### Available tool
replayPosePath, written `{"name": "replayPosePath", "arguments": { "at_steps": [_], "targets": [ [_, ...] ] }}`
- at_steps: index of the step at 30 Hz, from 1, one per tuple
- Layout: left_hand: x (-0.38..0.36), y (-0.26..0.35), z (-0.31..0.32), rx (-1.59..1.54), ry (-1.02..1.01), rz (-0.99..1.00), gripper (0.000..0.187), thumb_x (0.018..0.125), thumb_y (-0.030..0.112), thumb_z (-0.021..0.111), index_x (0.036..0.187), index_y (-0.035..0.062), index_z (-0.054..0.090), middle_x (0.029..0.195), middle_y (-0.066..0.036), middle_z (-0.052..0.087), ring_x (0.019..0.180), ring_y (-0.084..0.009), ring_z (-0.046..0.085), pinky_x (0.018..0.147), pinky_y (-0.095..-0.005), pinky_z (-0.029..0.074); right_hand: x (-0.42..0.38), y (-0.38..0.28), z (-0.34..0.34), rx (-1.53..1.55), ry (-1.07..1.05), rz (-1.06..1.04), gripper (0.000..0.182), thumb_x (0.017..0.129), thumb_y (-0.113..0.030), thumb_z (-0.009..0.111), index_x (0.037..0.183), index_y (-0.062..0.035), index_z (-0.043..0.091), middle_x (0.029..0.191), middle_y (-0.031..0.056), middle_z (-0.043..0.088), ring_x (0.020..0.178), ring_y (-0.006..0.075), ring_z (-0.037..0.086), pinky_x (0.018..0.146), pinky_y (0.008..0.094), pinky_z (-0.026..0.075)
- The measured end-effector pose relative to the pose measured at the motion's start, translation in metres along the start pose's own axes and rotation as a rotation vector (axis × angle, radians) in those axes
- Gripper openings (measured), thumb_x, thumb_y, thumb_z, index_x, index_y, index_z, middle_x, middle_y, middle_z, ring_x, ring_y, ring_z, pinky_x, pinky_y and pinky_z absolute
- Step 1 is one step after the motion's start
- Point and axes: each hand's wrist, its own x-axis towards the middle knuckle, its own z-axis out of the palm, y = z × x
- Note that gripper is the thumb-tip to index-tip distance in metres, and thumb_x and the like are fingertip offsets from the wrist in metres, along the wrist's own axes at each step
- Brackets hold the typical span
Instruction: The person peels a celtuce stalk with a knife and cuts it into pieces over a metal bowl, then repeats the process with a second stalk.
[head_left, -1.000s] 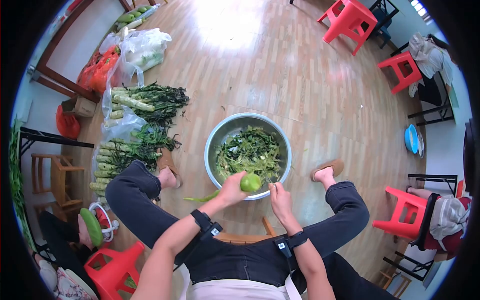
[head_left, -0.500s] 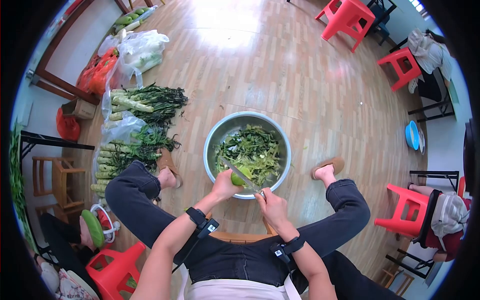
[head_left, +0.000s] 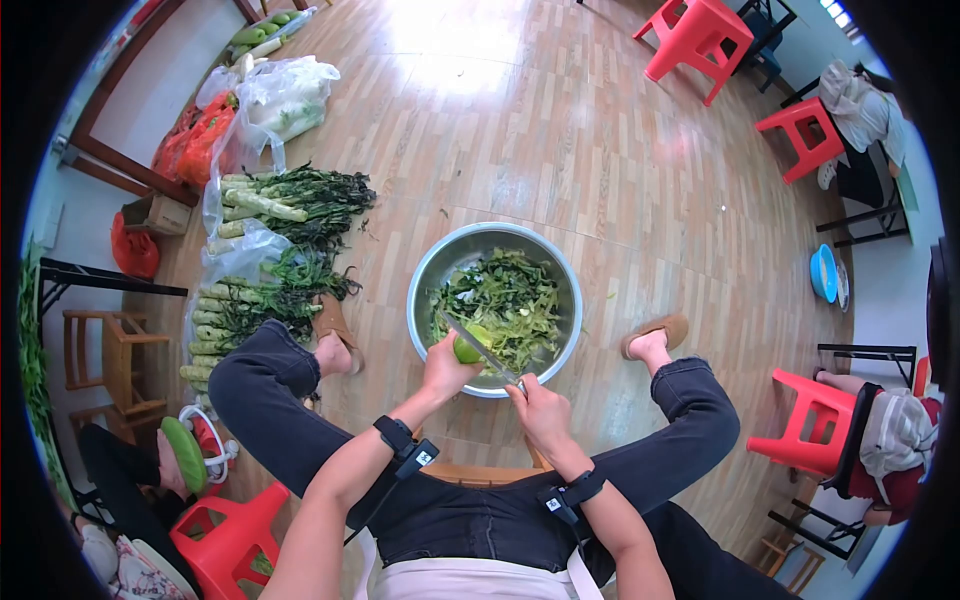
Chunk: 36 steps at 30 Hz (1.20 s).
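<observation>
My left hand (head_left: 448,366) is closed around a bright green, rounded vegetable piece (head_left: 469,347) over the near left rim of the metal basin. Gripped by its handle in my right hand (head_left: 540,410) is a knife (head_left: 478,345), its blade slanting up and left across the green piece. Below them, the steel basin (head_left: 419,268) stands on the floor between my feet. Dark green leaves and pale green peelings (head_left: 507,290) cover much of its bottom.
Left of the basin lie leafy vegetable stalks (head_left: 265,205) and plastic bags (head_left: 290,95). Red stools (head_left: 820,420) stand on both sides. People sit at the right edge and lower left. A blue bowl (head_left: 823,272) is at far right.
The green piece and my left hand have shifted slightly left and up. My right hand with the knife has moved a little up and left.
</observation>
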Motion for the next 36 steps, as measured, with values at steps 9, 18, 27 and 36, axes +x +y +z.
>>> {"name": "replayPosePath", "arguments": {
  "at_steps": [9,18,27,36],
  "targets": [
    [-0.001,0.006,-0.008,-0.034,-0.046,-0.023,0.041,0.059,0.004,0.073,0.097,0.0043,0.059,0.088,-0.008,0.066,0.082,-0.0154,0.062,0.075,-0.0297,0.049,0.005,0.008,0.009,-0.037,0.052,-0.064,0.027,0.084,-0.033,0.059,0.081,-0.0077,0.049,0.06,0.0107,0.059,0.053,0.0293,0.059,0.044,0.0385,0.044],
    [0.002,0.002,-0.014,-0.028,-0.142,-0.024,0.045,0.059,0.008,0.071,0.102,0.0056,0.06,0.09,-0.01,0.066,0.083,-0.0194,0.063,0.076,-0.0307,0.048,0.008,0.013,0.011,-0.023,0.054,-0.104,0.024,0.084,-0.03,0.059,0.084,-0.0079,0.049,0.061,0.0112,0.058,0.054,0.0314,0.058,0.046,0.0399,0.044],
    [0.003,0.0,-0.022,-0.047,-0.284,-0.023,0.046,0.06,0.008,0.072,0.104,0.0058,0.059,0.092,-0.008,0.065,0.084,-0.0173,0.062,0.077,-0.0304,0.048,0.006,0.017,0.013,0.062,0.039,-0.087,0.026,0.085,-0.032,0.057,0.081,-0.0071,0.05,0.061,0.0135,0.058,0.057,0.0337,0.058,0.048,0.0416,0.044],
    [-0.002,0.009,-0.01,-0.165,-0.11,0.091,0.044,0.058,0.01,0.072,0.099,0.0017,0.057,0.085,-0.01,0.065,0.083,-0.0199,0.064,0.074,-0.031,0.049,0.016,0.027,0.021,0.156,-0.06,0.23,0.032,0.09,-0.034,0.049,0.077,-0.0049,0.051,0.056,0.0172,0.053,0.055,0.0363,0.056,0.05,0.0427,0.041]
  ]
}}
